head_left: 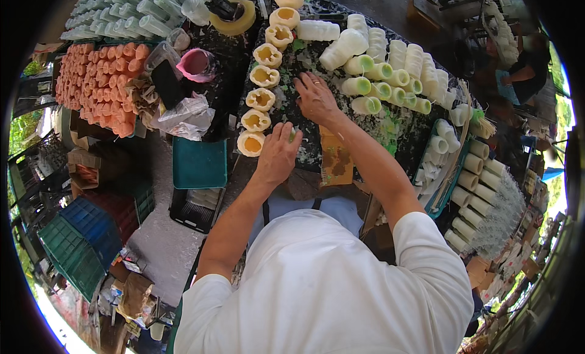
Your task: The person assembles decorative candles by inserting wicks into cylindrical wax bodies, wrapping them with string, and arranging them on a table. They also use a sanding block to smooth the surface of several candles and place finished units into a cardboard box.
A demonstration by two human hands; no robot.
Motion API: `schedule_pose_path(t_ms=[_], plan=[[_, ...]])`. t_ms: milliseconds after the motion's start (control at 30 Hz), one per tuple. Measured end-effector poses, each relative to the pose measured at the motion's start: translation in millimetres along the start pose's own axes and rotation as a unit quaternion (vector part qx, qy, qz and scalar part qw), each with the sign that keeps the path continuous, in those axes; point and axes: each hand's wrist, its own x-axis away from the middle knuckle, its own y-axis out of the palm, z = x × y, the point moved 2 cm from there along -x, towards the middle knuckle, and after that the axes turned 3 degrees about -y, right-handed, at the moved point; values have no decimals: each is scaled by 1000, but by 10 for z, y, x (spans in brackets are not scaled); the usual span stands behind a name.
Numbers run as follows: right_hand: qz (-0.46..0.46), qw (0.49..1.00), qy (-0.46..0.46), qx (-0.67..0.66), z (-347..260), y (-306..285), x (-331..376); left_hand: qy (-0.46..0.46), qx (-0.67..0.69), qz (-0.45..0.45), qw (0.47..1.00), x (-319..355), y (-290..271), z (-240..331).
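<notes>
My left hand (pixel 279 152) is at the near edge of the dark, wax-spattered table (pixel 308 148), beside the nearest of the cream, scallop-rimmed wax cups (pixel 251 143). Its fingers are curled together, and a bit of something pale green shows by the fingertips, too small to name. Farther forward, my right hand (pixel 317 99) rests palm down on the tabletop, fingers stretched out, holding nothing. The wax cups stand in a line along the table's left side, with yellow-orange hollows. Right of my right hand lie several white ribbed wax cylinders with green ends (pixel 366 105).
A yellow-brown stained board (pixel 336 158) hangs at the table's front edge. To the left are a pink jug (pixel 196 64), a black phone (pixel 167 84), a tape roll (pixel 234 24) and rows of orange wax pieces (pixel 100 80). A teal bin (pixel 199 164) and stacked crates (pixel 73 244) stand below.
</notes>
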Motion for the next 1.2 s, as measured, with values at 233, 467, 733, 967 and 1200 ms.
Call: schedule_pose_path(t_ms=[233,467,733,967,1200], plan=[[-26,995,-96,10,185,441,82,-8,4,6,1000,-60,-18,-28],[-73,993,56,74,8,-267,400,-17,10,26,999,-15,-5,-41],[-78,970,187,133,481,353,-1103,-25,15,11,1000,-29,-45,18],[-114,972,146,143,727,415,-1284,-16,16,10,1000,10,-8,28],[-115,978,128,115,813,255,-1303,-2,7,23,1000,19,-5,24]])
